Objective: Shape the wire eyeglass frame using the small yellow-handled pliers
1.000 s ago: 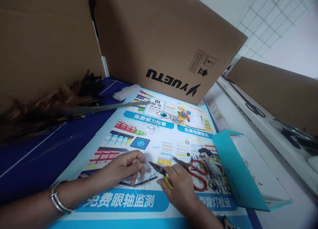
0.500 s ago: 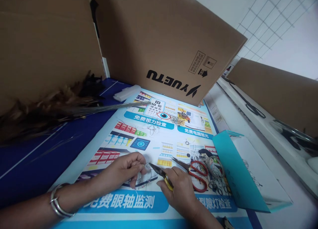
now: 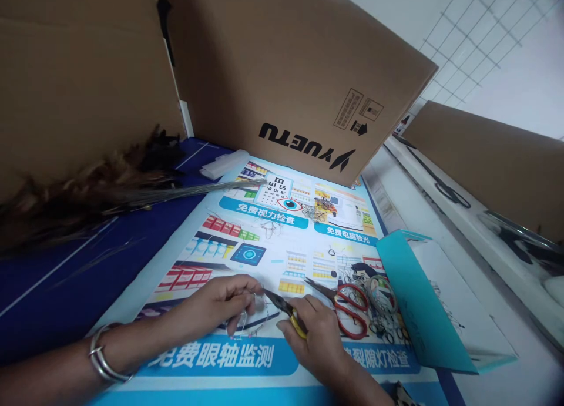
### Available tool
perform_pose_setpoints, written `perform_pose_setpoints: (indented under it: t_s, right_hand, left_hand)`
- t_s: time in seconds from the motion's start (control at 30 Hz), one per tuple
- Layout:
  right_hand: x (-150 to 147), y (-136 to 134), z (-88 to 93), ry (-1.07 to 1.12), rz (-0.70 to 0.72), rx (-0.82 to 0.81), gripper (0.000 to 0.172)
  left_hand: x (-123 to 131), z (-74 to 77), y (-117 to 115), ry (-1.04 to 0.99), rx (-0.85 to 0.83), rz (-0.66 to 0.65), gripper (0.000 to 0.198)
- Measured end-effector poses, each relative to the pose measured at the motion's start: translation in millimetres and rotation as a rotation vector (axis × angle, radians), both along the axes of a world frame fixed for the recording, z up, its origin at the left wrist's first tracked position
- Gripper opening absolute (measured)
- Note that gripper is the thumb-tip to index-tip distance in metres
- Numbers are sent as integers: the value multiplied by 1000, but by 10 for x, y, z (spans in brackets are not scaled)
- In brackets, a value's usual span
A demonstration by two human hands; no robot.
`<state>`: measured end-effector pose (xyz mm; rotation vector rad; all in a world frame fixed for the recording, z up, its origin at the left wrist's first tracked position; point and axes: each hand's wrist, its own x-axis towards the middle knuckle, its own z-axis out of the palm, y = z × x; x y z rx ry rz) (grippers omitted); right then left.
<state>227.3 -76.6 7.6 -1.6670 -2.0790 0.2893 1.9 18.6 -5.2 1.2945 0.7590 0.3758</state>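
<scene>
My left hand [image 3: 235, 303] is closed, its fingers pinching a thin looped wire [image 3: 242, 321] that hangs below the fingertips. In my right hand [image 3: 315, 329] are pliers [image 3: 282, 307] with dark pointed jaws and yellow handles. The jaw tips meet the left fingertips at the wire; whether they clamp it is too small to tell. To the right of the pliers lie red-handled scissors [image 3: 351, 309], pointing left. Beside them rest a ring-shaped roll [image 3: 382, 295] and a tangle of small wire loops [image 3: 390, 329].
A teal open box [image 3: 423, 306] with small wire pieces stands at the right. Long thin wires [image 3: 207, 190] and dark feathers [image 3: 88, 188] lie at the left. Cardboard boxes [image 3: 273, 59] wall off the back. More wire pieces [image 3: 315, 211] lie farther up the printed sheet.
My left fingers have shifted slightly, and the wire loop below them has turned and shows more clearly. The pliers' tips have moved slightly left and up.
</scene>
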Motion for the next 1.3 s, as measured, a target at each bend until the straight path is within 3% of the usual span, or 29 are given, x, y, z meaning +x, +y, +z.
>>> perform_pose_setpoints:
  t_s: [0.63,0.93,1.3]
  right_hand:
    - [-39,-4,-65,161,-7,1,23]
    - [-72,-20,-43,168,-4,-47,23]
    - [-65,-16,-40,158,4,-63,26]
  left_hand:
    - [13,25,31,74,9,30,33]
    - [7,-71,48,6,35,63,26]
    - [35,-7,47,39,59,95,22]
